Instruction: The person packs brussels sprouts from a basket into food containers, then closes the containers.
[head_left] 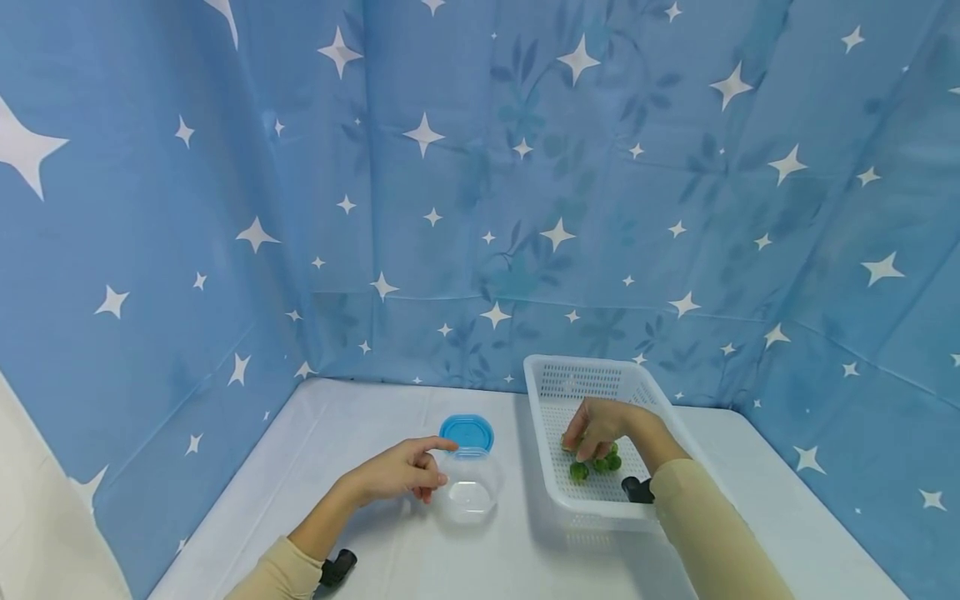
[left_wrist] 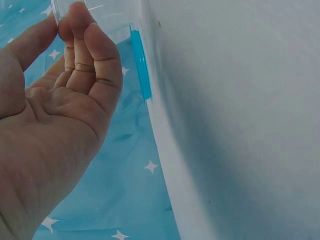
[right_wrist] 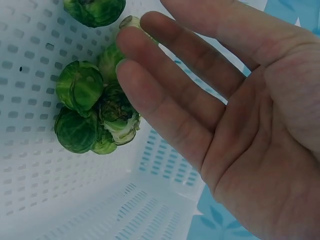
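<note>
My left hand [head_left: 401,471] holds the side of a clear plastic container [head_left: 470,497], with the index finger stretched along its far rim. In the left wrist view, the thumb and curled fingertips [left_wrist: 102,42] meet the container's wall. My right hand [head_left: 600,425] reaches down into a white perforated basket [head_left: 558,500]. Below and beside it lie several green Brussels sprouts [head_left: 579,472]. The right wrist view has the fingers fairly straight and spread, with fingertips close to a cluster of sprouts [right_wrist: 79,89]. Another sprout [right_wrist: 95,10] lies apart from them, and one is partly hidden behind the fingers.
A blue lid [head_left: 467,432] lies on the white table [head_left: 375,408] just behind the clear container. The basket stands to the right, its walls rising around my right hand. Blue star-patterned curtains [head_left: 465,267] stand behind the table and at both sides.
</note>
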